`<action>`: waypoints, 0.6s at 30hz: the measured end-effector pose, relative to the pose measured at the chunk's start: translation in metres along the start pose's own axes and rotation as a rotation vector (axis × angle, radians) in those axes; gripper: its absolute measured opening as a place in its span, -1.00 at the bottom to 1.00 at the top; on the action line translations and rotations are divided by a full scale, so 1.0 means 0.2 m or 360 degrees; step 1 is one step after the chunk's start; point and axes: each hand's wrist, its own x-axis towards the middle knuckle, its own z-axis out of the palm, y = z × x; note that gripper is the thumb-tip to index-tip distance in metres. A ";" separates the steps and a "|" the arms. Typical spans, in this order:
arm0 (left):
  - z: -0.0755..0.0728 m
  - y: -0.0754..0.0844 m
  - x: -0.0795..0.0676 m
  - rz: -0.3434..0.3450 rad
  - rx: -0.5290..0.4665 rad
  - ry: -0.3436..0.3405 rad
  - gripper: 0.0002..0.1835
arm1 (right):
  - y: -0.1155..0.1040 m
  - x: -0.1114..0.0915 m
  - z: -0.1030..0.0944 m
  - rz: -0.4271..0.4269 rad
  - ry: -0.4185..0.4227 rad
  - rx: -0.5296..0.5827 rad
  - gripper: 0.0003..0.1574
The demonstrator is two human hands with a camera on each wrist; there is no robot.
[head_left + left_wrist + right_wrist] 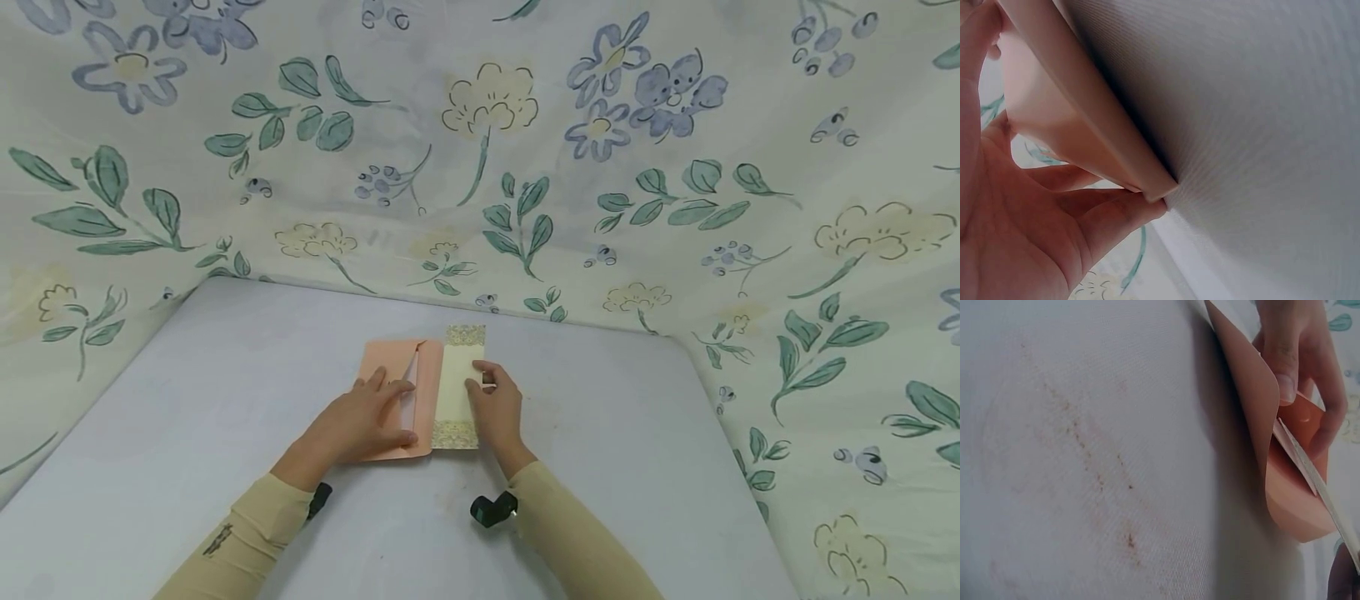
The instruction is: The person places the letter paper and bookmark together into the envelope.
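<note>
A peach paper envelope [390, 357] lies before me with its mouth spread apart and something white showing inside. My left hand [356, 422] holds it, fingers across the paper and thumb at the lower part of the mouth. In the left wrist view, fingers of that hand reach the envelope's corner [1159, 187]. Right beside the envelope, my right hand [498, 408] pinches the long right edge of a cream card [454, 387] with patterned bands at both ends. The right wrist view shows the card's thin edge [1329, 509] close to the gaping mouth.
The white table [622, 450] extends around the envelope, with small brown specks [1130, 540] on its cover. Behind and at both sides hangs a floral cloth [420, 108]. A black wrist camera [493, 509] sits by my right sleeve [570, 525].
</note>
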 end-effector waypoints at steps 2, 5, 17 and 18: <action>0.00 0.00 0.00 -0.0004 -0.0001 -0.0006 -0.06 | 0.00 0.00 0.01 0.0007 -0.0006 -0.0002 -0.62; 0.00 0.00 0.00 -0.0009 -0.0006 -0.0012 -0.06 | 0.00 0.00 0.02 0.0005 -0.0019 -0.0006 -0.63; 0.00 0.00 0.00 -0.0006 -0.0007 0.0006 -0.05 | -0.01 -0.03 0.04 -0.0013 -0.0126 -0.0021 -0.68; 0.00 0.00 0.00 -0.0006 -0.0006 0.0008 -0.05 | -0.01 -0.03 0.04 -0.0016 -0.0133 -0.0024 -0.68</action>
